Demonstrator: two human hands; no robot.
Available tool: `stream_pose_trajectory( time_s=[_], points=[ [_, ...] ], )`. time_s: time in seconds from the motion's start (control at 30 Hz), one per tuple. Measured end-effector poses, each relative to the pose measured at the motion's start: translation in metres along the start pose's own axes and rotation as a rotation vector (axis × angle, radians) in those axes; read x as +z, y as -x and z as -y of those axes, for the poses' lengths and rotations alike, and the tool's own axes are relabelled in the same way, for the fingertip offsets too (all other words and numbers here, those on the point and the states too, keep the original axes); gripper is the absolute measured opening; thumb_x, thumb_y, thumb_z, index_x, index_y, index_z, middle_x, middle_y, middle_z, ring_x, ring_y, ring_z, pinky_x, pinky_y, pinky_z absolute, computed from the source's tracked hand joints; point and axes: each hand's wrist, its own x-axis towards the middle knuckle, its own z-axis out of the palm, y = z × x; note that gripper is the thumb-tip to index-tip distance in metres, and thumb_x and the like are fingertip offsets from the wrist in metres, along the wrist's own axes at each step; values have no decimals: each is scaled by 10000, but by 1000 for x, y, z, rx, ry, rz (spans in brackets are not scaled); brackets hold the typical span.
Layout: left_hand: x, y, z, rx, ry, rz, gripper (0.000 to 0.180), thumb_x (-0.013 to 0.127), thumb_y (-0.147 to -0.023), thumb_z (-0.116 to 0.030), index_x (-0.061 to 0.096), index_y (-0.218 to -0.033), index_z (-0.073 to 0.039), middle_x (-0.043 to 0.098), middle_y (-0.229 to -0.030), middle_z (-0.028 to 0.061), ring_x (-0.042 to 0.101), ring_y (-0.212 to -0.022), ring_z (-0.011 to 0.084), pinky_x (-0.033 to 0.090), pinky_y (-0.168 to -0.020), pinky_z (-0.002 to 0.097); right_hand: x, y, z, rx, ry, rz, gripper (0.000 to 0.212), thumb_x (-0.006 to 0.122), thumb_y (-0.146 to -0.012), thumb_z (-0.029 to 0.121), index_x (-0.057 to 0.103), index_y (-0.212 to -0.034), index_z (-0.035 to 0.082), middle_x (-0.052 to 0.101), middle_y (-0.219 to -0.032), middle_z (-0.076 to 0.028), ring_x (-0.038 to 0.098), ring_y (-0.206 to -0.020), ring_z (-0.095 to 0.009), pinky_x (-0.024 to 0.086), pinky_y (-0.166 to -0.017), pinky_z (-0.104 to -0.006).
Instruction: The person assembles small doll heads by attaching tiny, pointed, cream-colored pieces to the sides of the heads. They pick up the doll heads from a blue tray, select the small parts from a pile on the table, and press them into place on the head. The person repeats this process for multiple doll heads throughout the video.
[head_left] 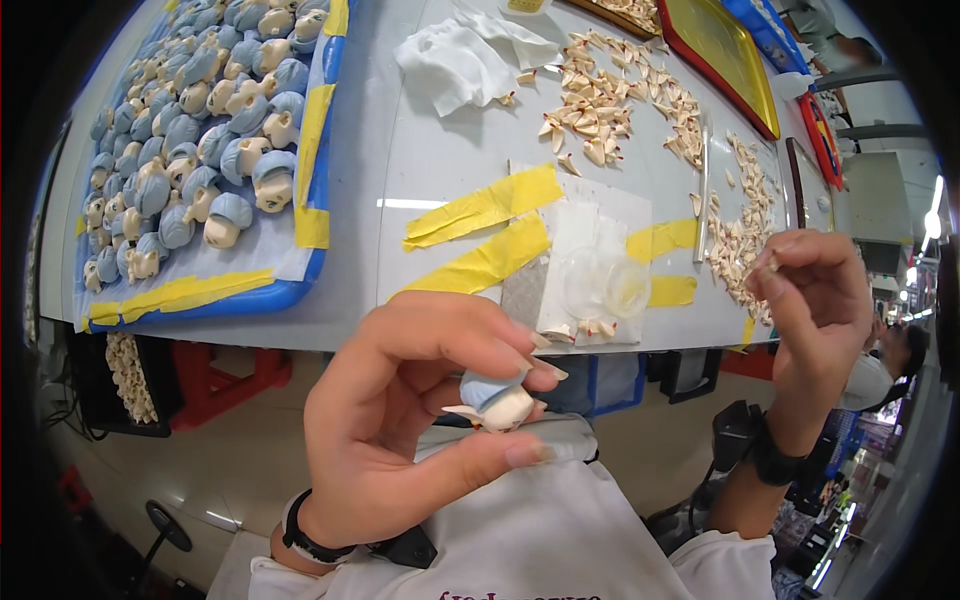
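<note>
In front of my body, my left hand (420,390) is closed around a small doll head (503,408), between thumb and fingertips. The head has pale blue moulded hair and a cream face tilted downward, with a pointed cream ear sticking out on its left. Over the table's right part, my right hand (820,290) is raised in a pinch. A tiny cream piece (771,263) shows between its thumb and fingertip, mostly hidden by them. Just beside that hand lies a strip of loose cream pointed ear pieces (738,235), some with red ends.
At left, a blue tray (312,270) edged with yellow tape holds many blue-haired heads. A taped board (630,205) with a clear round dish (625,288) sits at the table's front edge. Beyond are white cloths (455,70), another ear-piece pile (600,95) and a gold-coloured tray (725,50).
</note>
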Motion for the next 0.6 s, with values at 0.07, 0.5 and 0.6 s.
stream_pose_trajectory(
  time_s=[0.07, 0.5, 0.6],
  points=[
    [1, 1, 0, -9, -5, -1, 429, 741, -623, 11, 485, -966, -11, 471, -993, 128, 595, -843, 238, 527, -658, 259, 4, 8, -5, 51, -22, -25, 180, 579, -711, -107, 553, -879, -46, 580, -861, -98, 569, -742, -125, 462, -697, -231],
    [1, 3, 10, 78, 3, 14, 385, 716, -647, 15, 493, -961, 2, 487, -975, 145, 592, -832, 235, 523, -666, 268, 15, 17, -15, 101, -325, 27, 177, 630, -638, -108, 582, -780, -13, 555, -794, -84, 522, -724, -138, 400, -685, -223],
    [-16, -7, 4, 215, -370, 292, 372, 713, -683, -35, 483, -971, 11, 506, -978, 172, 591, -825, 241, 520, -658, 277, 17, 16, -15, 81, -316, 60, 170, 627, -643, -98, 587, -784, -12, 555, -796, -85, 521, -715, -137, 399, -667, -217]
  ],
)
